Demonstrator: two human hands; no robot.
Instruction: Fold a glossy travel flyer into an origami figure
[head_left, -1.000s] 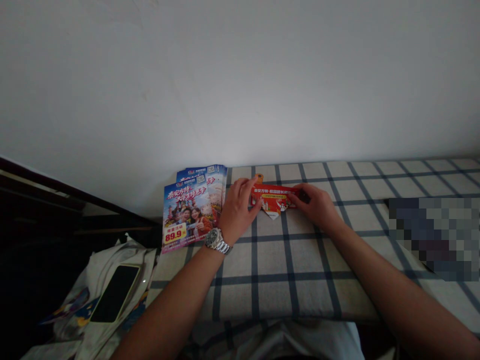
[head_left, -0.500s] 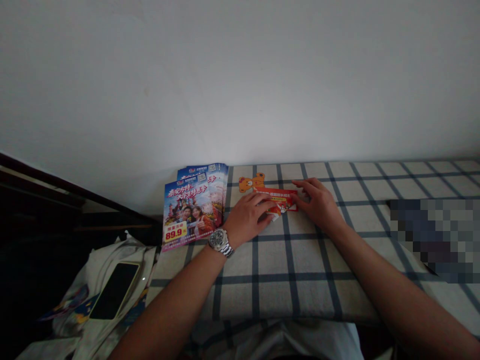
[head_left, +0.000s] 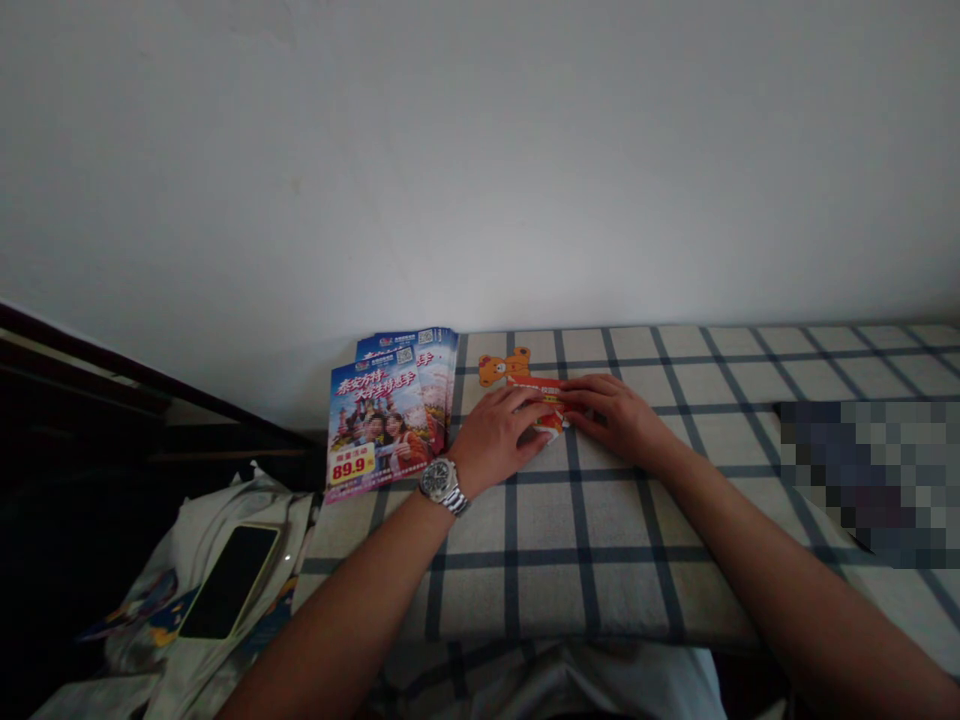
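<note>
A small red printed leaflet (head_left: 553, 392) lies on the checked cloth, partly hidden under both hands. My left hand (head_left: 501, 428), with a metal watch (head_left: 442, 485) on its wrist, holds the leaflet's left part under curved fingers. At the leaflet's right end, my right hand (head_left: 613, 418) has its fingers and thumb closed on the paper. An orange cartoon bear cutout (head_left: 504, 367) shows just behind the leaflet; whether the two are joined I cannot tell. To the left of my left hand lies a stack of blue and pink flyers (head_left: 382, 425).
The checked cloth (head_left: 547, 590) covers the surface up to the white wall (head_left: 525, 180). At the lower left, a phone (head_left: 231, 582) rests on a white bag (head_left: 172, 680). A dark, blurred-out object (head_left: 847, 480) lies at the right.
My right hand has moved left onto the leaflet's right end, and its fingers have come together. Less of the leaflet shows now. My left hand stays nearly in place.
</note>
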